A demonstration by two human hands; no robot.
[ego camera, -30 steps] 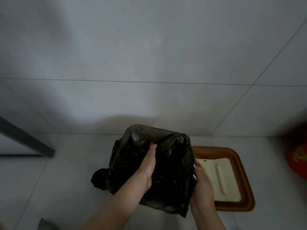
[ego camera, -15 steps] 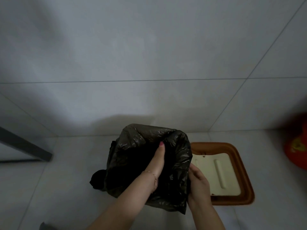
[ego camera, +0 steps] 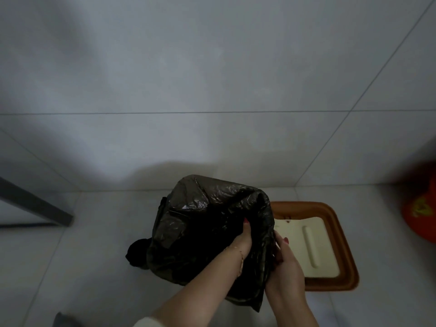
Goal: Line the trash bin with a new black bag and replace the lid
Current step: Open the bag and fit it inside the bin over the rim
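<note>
A crinkled black bag (ego camera: 203, 218) is draped over the trash bin, which it hides completely. My left hand (ego camera: 243, 241) reaches into the bag's mouth, fingers extended along the right inner side. My right hand (ego camera: 284, 263) holds the bag's right edge from outside, pinching the plastic. The lid (ego camera: 309, 246), brown-rimmed with a cream centre panel and a raised handle, lies flat on the floor just right of the bin.
Grey tiled wall stands close behind the bin. A dark metal leg (ego camera: 35, 204) slants down at the left. A red object (ego camera: 422, 213) sits at the far right edge. A black lump (ego camera: 138, 253) rests on the floor by the bag's left side.
My left hand has slid to the right and deeper inside the bag. My right hand has shifted up along the bag's right edge. The bag's mouth has widened.
</note>
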